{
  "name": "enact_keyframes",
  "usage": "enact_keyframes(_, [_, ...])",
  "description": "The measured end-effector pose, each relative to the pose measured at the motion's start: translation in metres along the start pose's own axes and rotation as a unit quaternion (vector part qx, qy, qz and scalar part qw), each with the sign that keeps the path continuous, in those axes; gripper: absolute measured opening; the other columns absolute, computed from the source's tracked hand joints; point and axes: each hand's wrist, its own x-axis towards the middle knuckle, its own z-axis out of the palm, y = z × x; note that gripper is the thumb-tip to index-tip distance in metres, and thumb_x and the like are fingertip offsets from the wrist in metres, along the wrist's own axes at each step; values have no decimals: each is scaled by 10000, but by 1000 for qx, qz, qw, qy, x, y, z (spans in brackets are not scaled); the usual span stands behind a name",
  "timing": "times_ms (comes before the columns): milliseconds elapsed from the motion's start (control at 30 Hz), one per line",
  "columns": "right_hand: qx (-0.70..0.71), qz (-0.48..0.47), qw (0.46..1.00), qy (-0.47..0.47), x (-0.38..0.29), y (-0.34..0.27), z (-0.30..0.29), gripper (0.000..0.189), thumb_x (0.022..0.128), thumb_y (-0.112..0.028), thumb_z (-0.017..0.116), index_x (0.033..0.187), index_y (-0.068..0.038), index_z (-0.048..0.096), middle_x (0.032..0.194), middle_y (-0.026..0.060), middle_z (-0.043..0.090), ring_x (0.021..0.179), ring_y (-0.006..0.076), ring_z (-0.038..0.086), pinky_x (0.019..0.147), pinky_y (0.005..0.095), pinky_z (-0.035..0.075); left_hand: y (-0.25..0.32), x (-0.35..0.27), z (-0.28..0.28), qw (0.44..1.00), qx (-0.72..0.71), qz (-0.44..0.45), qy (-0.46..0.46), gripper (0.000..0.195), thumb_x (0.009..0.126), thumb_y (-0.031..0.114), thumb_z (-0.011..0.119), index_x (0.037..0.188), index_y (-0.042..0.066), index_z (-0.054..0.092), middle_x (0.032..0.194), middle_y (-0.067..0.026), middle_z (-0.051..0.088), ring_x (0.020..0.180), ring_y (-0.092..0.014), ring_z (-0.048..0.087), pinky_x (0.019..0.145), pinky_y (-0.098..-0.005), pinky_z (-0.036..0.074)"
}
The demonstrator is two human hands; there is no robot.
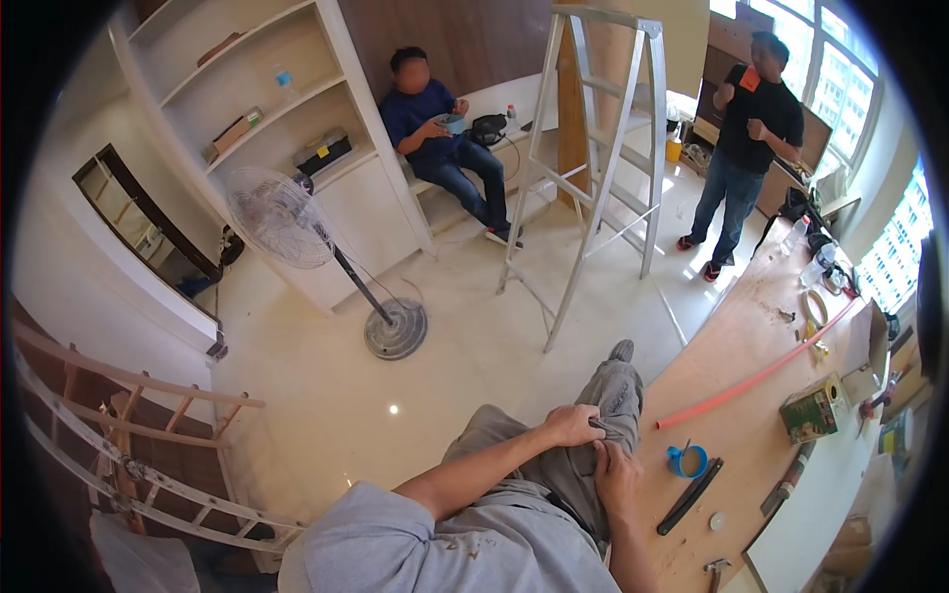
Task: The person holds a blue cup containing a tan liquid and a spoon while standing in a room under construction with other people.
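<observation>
My left hand is closed on a fold of the grey work trousers, near the knee of my right leg. Close below it, my right hand pinches the same cloth, its fingertips partly hidden in the fold. A dark shoe shows at the end of that leg. To the right, on a wooden worktop, stands a blue mug with a brownish drink and a utensil in it. Beside the mug lies a long black folded tool, perhaps a folding saw.
A red tube, a green box and a claw hammer lie on the worktop. An aluminium stepladder and a pedestal fan stand ahead. One person sits with a bowl; another person stands by the windows.
</observation>
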Motion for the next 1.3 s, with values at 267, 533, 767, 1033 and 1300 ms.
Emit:
enact_keyframes(267, [88,151,983,-62,-24,-33,-18,264,1089,-290,719,1033,-35,762,906,237,754,834,437,752,724,496,559,-14,-16,4,989,-81,77,-92,608,829,483,841,1280,81,778,1259,-184,795,1219,-359,739,1034,-441,563])
enact_keyframes(533, [92,143,984,-53,-7,-36,-11,304,1107,-333,691,1072,-44,778,887,228,757,825,417,757,723,486,560,-38,-4,1,980,-184,27,-66,456,882,345,881,1189,23,775,1015,-108,773,977,-204,696,879,-369,540])
enact_keyframes(767, [48,108,990,-71,0,-21,2,288,1111,-339,676,1090,-74,787,904,214,770,837,417,760,734,499,565,-36,18,-4,981,-124,91,-116,445,886,337,887,1120,-18,756,990,-144,763,930,-242,695,823,-408,541])
enact_keyframes(1033, [47,103,992,-63,7,-15,1,242,1097,-284,676,1040,-67,769,918,198,768,850,420,751,734,517,560,-8,32,-6,981,21,151,-120,486,904,458,825,1040,-4,760,1056,-234,783,1035,-433,745,867,-503,571])
enact_keyframes(1300, [64,104,992,-5,7,1,15,196,1081,-229,706,1008,-59,771,852,167,758,743,391,735,668,483,544,0,35,17,996,12,81,30,621,1028,649,653,959,38,736,998,-217,783,1011,-424,751,863,-543,571])
